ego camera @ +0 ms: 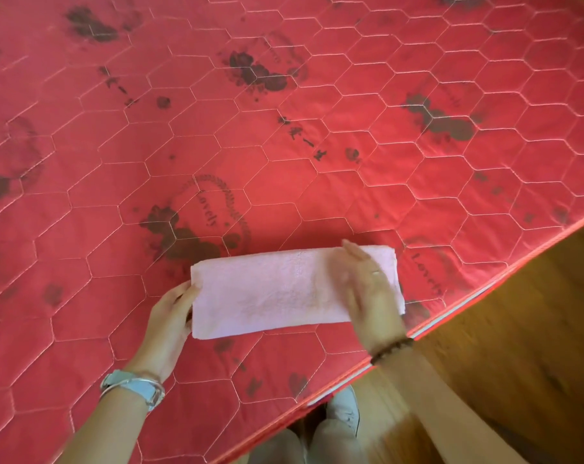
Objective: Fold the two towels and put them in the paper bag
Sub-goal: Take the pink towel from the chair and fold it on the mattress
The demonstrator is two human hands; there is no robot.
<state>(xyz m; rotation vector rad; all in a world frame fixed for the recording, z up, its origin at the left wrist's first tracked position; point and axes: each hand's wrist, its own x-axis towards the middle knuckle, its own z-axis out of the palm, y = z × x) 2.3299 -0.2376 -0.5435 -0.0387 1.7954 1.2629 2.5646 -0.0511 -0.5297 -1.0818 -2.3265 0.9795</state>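
While the person leans over the bed, a pink towel [270,293] lies on the red quilted mattress [283,145], close to the near edge. It is folded into a long flat rectangle that runs from left to right, and its layers show at the right end.

The left hand [171,316] is at the towel's left short end. Its fingers curl round that edge and hold it, with the palm turned toward the cloth. The right hand [370,289] lies flat on top of the towel's right part, fingers straight and close together, pointing away from the person. This hand is blurred, so I cannot make out how hard it presses. A ring [376,272] shows on one of its fingers.

A pale wristwatch [133,388] and a thin bangle sit on the left wrist, and a dark bead bracelet [392,349] is on the right wrist.

The mattress cover is stitched in hexagons and printed with dark flowers and the word "Lovely". Its piped edge runs diagonally across the lower right, with a wooden floor [518,329] beyond it. Down by that edge I can see a grey shoe [345,410] and the person's trouser legs.
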